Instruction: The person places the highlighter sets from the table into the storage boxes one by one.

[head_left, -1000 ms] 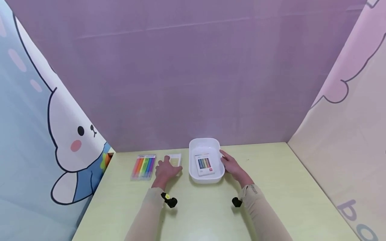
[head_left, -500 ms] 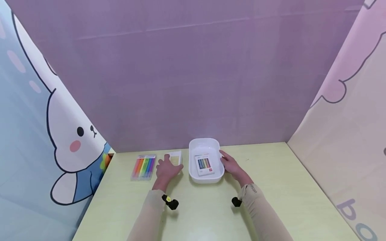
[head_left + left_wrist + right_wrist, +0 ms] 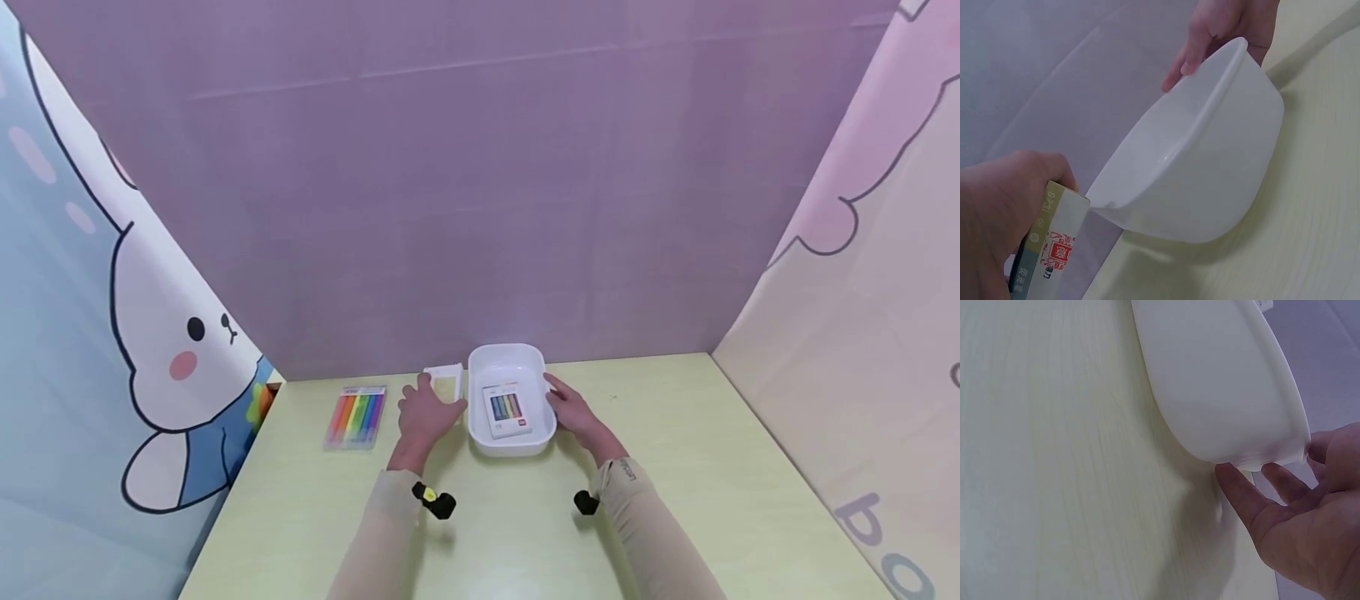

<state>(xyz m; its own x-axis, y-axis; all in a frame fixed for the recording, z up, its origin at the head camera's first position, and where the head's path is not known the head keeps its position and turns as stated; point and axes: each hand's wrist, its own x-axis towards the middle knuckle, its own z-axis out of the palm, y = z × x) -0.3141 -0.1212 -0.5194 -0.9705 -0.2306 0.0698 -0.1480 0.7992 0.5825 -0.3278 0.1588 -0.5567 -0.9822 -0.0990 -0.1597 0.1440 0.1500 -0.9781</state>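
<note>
My left hand (image 3: 427, 414) grips a small flat box (image 3: 446, 385) by its sides, just left of a white plastic tub (image 3: 476, 360). In the left wrist view, the box (image 3: 1054, 256) shows a white face with red print and a green-and-grey edge marked S731; it appears held off the table. On the tub's right side, my right hand (image 3: 572, 410) holds the rim, with fingertips against the outer wall in the right wrist view. Inside the tub lies a white box (image 3: 507, 410) with a picture of coloured sticks.
A clear pack of rainbow-coloured pens (image 3: 356, 418) lies on the pale wooden table (image 3: 517, 533), left of my left hand. A purple cloth wall (image 3: 480, 192) rises behind the table, and printed cloth panels stand on both sides.
My left hand has moved right and slightly away from me with the small flat box, bringing it closer to the tub. The right hand and tub have stayed in place.
</note>
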